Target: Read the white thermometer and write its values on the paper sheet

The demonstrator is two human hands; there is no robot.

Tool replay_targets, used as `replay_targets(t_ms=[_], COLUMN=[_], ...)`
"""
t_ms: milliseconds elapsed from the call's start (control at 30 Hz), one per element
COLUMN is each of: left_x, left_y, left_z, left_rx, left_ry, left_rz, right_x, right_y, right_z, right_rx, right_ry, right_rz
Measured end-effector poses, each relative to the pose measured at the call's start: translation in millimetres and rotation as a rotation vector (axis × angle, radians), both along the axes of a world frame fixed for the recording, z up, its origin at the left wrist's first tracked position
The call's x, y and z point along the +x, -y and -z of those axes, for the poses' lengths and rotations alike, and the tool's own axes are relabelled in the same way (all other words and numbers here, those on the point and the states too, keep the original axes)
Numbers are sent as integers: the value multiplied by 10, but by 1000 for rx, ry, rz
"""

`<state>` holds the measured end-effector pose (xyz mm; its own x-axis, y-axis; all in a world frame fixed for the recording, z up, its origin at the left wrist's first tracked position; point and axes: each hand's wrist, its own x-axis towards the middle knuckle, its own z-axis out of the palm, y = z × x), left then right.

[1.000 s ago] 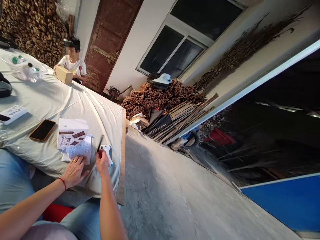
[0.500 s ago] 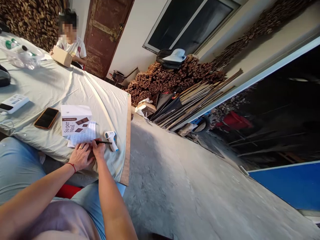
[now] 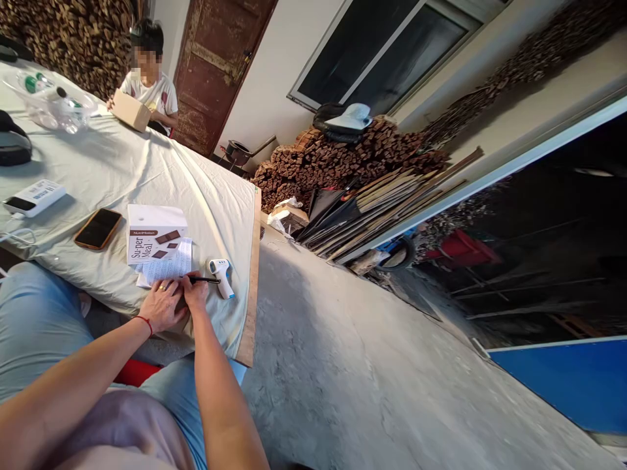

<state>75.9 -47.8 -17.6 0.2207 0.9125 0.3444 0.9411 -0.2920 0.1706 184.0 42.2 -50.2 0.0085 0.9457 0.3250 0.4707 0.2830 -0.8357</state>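
A black pen [image 3: 206, 280] is gripped in my right hand [image 3: 195, 292], near the lower edge of a sheet of paper with lines of writing [image 3: 169, 262]. My left hand [image 3: 163, 305] lies flat on the cloth and the paper's bottom edge, fingers stretched out, a ring on one of them. Standing on the upper part of the paper is a white box [image 3: 155, 234] with brown bar pictures and the words "Super Meal". Just right of the pen lies a white and blue infrared thermometer [image 3: 222, 277].
On the cloth-covered table [image 3: 161, 173] are a phone [image 3: 98, 229], a white power bank [image 3: 35, 198], black headphones [image 3: 14, 140] and a clear plastic bag of bottles [image 3: 59, 104]. Across the table a person [image 3: 151, 94] holds a cardboard box [image 3: 131, 111]. The table's wooden edge [image 3: 249, 281] borders concrete floor.
The view has shifted slightly, so everything appears a little further right. Both hands keep nearly the same place at the paper, the pen still in my right hand.
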Motion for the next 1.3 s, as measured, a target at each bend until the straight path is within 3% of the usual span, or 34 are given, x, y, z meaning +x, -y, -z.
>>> replay_targets(t_ms=[1300], left_x=[-3], left_y=[0], left_z=[0], left_rx=[10], left_ry=[45], left_rz=[20], right_x=[-4], right_y=[-1], right_z=[2], right_rx=[16], right_ry=[-14], right_rz=[29])
